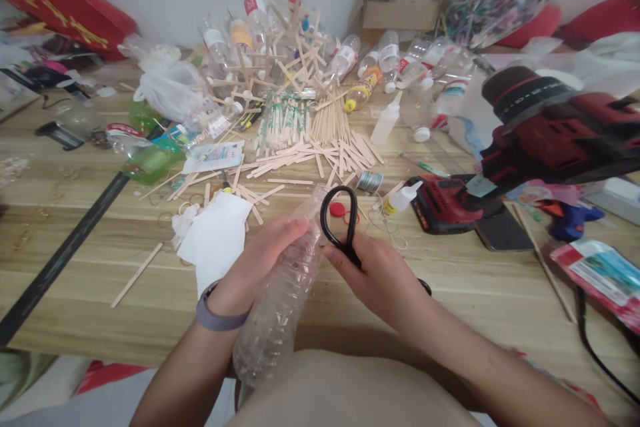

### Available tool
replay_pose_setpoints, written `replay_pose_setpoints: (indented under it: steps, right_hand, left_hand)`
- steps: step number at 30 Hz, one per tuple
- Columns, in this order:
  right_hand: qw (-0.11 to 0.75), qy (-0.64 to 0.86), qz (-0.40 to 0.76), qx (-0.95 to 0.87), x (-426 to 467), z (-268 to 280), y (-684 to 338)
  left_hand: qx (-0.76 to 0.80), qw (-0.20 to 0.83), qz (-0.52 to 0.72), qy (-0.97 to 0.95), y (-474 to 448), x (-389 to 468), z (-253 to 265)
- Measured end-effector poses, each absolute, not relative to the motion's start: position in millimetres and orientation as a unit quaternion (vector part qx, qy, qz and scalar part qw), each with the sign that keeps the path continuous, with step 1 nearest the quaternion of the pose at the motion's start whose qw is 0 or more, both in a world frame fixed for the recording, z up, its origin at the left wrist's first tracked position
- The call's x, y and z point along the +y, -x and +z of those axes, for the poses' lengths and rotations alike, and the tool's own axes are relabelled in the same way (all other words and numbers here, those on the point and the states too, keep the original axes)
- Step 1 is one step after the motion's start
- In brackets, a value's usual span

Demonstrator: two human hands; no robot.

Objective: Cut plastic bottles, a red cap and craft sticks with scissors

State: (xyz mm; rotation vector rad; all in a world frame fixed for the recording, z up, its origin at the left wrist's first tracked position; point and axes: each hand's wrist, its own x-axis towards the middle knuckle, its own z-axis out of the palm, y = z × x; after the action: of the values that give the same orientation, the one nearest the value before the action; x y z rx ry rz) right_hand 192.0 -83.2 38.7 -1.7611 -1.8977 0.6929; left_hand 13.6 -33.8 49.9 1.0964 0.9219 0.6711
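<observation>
A clear ribbed plastic bottle lies tilted in front of me, its neck pointing away and its base near my body. My left hand is closed around its upper part. Close to the bottle's right side, my right hand grips a pair of scissors with black handles. One handle loop sticks up beyond the fingers, and a bit of black shows behind the wrist. The blades are hidden, so I cannot tell whether they touch the bottle. A red bottle cap lies just beyond the scissors.
Craft sticks, skewers and several plastic bottles crowd the back. A red and black power drill stands at right, near a phone. White paper lies left. Glue bottles and a thread spool sit ahead.
</observation>
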Motion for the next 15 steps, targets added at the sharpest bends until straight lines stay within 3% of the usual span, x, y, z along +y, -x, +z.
replay_pose_setpoints:
  steps: [15]
  right_hand:
    - [0.346,0.577,0.424,-0.606,-82.9,37.9,-185.2]
  left_hand:
    - [0.429,0.688,0.302,-0.501,-14.3,-30.2,47.7]
